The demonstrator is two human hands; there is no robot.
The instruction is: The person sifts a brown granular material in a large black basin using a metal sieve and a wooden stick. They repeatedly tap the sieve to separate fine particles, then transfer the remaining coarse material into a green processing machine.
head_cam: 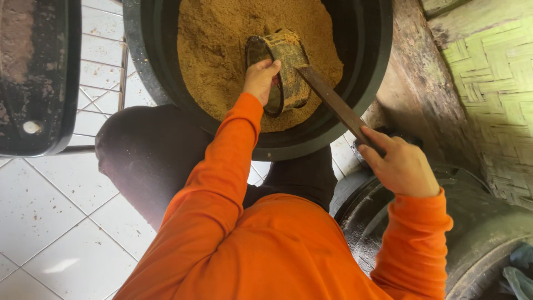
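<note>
Fingers: my left fingers (265, 71) are gripping the scoop's can (283, 69); my right hand (402, 166) is wrapping its wooden handle (336, 103).
Scoop: it is lying on the brown meal (222, 50) inside the black tub (355, 33).
Progress: nothing is being lifted out yet, I judge.

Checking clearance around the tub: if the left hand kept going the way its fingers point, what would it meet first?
The left hand already rests on the rim of the scoop, so it meets the scoop at once. Past that lies the brown meal in the black tub, though depth is hard to judge.
</note>
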